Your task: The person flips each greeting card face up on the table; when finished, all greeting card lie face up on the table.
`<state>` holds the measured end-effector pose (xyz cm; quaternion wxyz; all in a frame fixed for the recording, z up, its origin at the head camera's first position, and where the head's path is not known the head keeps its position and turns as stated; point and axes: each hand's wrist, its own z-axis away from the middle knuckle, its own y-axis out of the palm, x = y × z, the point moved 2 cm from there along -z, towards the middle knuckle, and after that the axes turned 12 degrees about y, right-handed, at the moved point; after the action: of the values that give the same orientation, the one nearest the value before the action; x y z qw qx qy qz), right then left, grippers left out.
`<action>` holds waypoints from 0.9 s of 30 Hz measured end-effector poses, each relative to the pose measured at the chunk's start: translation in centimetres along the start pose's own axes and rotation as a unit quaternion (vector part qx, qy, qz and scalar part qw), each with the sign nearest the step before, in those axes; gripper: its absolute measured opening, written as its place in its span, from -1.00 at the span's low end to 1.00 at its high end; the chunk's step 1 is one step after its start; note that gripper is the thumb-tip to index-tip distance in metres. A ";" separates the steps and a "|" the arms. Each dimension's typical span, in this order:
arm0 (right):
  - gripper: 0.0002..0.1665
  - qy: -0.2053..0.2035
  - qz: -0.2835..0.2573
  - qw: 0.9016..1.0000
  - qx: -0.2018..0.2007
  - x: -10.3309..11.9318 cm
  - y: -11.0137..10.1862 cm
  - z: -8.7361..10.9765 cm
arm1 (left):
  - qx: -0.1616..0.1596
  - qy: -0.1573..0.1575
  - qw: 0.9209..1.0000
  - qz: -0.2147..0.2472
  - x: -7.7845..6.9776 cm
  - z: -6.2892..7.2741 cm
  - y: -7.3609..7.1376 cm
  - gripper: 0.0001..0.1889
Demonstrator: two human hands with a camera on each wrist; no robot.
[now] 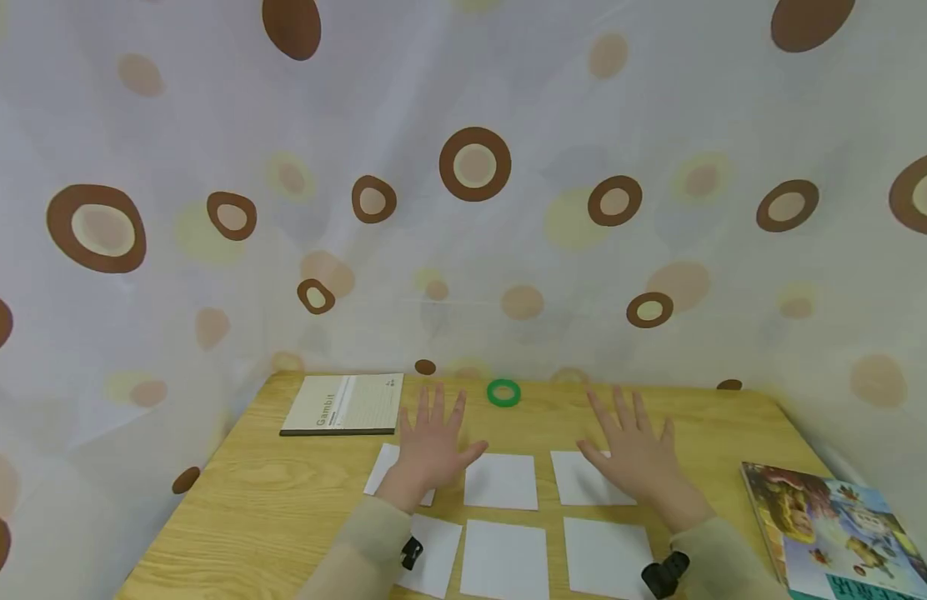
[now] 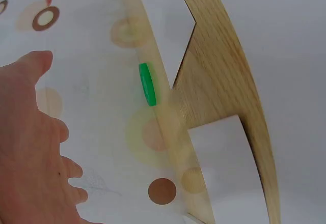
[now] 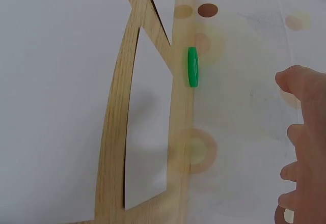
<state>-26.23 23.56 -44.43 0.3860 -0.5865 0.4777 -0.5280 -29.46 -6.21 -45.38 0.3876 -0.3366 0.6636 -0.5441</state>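
Note:
My left hand point(image 1: 432, 450) is held over the upper left white paper square point(image 1: 383, 468), its fingers spread and nothing in it. Likewise spread and holding nothing, my right hand point(image 1: 638, 454) hovers above the upper right paper square point(image 1: 583, 479). Between the hands lies the upper middle square point(image 1: 501, 482). A nearer row has a left square point(image 1: 436, 554), a middle square point(image 1: 504, 560) and a right square point(image 1: 608, 557). Behind them, a green ring point(image 1: 503, 392), perhaps a roll of tape, lies flat; both wrist views show it edge-on.
A pad with "Gambit" on its cover point(image 1: 347, 403) lies at the back left of the wooden table point(image 1: 231, 500). At the right edge is a colourful picture book point(image 1: 846, 533). A white curtain with brown spots point(image 1: 403, 100) surrounds the table's back and sides.

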 end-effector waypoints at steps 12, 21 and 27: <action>-0.03 -0.002 0.001 1.000 0.009 -1.4 1.2 -0.2 | 0.029 0.041 0.999 -0.007 -3.5 -1.9 1.2 -0.13; -0.04 -0.013 0.031 0.999 0.028 -2.8 0.4 0.5 | 0.034 0.063 0.997 -0.027 -4.9 -2.8 2.6 -0.14; -0.04 -0.026 0.031 0.998 0.040 -4.1 0.4 1.0 | 0.051 0.087 0.994 -0.046 -5.7 -3.1 3.8 -0.12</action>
<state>-25.25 27.33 -46.00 0.4377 -0.5692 0.4643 -0.5185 -29.58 0.89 -47.92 0.3194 -0.2981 0.6502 -0.6215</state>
